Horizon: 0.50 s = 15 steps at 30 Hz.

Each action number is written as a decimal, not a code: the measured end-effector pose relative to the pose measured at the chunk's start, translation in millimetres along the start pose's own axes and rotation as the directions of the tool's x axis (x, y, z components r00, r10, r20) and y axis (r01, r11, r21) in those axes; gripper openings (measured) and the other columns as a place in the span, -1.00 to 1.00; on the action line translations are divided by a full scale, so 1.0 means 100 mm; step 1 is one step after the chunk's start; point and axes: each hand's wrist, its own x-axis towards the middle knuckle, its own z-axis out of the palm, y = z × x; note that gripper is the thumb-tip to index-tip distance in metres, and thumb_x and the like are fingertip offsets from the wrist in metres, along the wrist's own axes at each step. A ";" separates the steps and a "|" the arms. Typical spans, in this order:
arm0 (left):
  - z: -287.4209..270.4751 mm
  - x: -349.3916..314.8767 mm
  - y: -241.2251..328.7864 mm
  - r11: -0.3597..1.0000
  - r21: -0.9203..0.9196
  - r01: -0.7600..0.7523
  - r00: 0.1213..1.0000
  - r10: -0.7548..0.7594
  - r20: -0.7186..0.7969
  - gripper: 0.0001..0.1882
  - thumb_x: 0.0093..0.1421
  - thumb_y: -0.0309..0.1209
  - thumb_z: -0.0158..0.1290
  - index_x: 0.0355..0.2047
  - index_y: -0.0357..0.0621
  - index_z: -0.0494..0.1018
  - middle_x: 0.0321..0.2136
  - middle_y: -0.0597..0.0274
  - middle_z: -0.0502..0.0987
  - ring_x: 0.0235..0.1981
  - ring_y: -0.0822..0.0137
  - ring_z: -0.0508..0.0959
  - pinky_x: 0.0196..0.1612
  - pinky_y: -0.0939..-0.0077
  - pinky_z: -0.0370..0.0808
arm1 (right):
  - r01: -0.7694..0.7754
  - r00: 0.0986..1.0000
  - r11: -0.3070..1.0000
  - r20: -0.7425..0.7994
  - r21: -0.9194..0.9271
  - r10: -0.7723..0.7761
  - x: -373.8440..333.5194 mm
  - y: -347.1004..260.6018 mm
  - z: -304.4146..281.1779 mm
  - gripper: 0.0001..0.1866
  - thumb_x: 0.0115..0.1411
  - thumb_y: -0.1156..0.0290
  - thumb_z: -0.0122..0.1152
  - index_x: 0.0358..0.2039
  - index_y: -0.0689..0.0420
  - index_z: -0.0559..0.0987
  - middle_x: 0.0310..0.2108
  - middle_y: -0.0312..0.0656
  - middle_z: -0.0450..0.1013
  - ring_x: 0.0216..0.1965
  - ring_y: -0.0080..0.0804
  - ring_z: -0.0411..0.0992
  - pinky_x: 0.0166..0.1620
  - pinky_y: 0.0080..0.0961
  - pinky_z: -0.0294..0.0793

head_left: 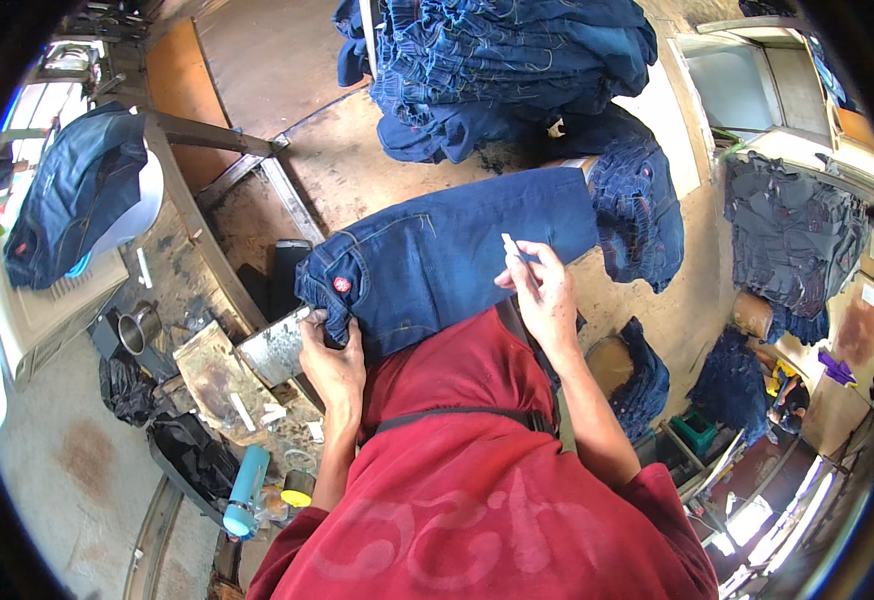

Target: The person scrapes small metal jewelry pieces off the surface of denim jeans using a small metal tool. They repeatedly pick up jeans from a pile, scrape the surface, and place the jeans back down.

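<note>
1 mug (137,332) sits L, contents unclr; L hand (333,368) grips jeans (447,255).

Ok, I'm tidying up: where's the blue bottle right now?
In the head view, the blue bottle is at the lower left, to the left of the person's left forearm, beside a yellow-and-black round object.

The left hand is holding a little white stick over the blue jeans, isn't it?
Not quite, it's the other hand: the head view shows the right hand holding the little white stick over the blue jeans. The left hand is on the jeans.
</note>
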 end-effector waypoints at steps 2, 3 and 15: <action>-0.08 -0.08 0.00 0.814 -0.463 0.351 0.932 -0.349 0.092 -0.44 0.16 -0.57 0.38 0.15 -0.40 0.44 0.00 -0.09 0.68 -0.04 0.10 0.70 0.07 0.21 0.64 | 0.074 0.997 0.990 0.035 -0.123 -0.070 -0.03 -0.05 -0.07 -0.83 0.48 0.41 0.26 -0.03 0.21 0.63 -0.37 -0.14 0.73 -0.35 -0.48 0.72 -0.26 -0.48 0.62; -0.15 -0.10 0.02 0.590 -0.645 0.485 0.864 -0.437 0.251 -0.43 0.15 -0.60 0.36 0.16 -0.42 0.45 0.01 -0.04 0.68 -0.03 0.10 0.71 0.10 0.20 0.65 | 0.103 0.994 0.989 0.034 -0.109 -0.100 -0.05 -0.07 -0.11 -0.83 0.48 0.41 0.26 -0.03 0.21 0.63 -0.36 -0.14 0.73 -0.35 -0.47 0.72 -0.27 -0.48 0.61; 0.07 0.15 0.21 0.284 -0.191 0.940 0.222 -0.080 0.972 -0.25 0.16 -0.47 0.38 0.35 -0.32 0.39 0.25 -0.13 0.57 0.22 -0.06 0.62 0.32 -0.07 0.56 | 0.167 0.986 0.986 0.024 -0.026 -0.166 -0.43 -0.20 -0.46 -0.85 0.47 0.47 0.23 -0.02 0.23 0.64 -0.33 -0.12 0.73 -0.28 -0.41 0.74 -0.20 -0.48 0.66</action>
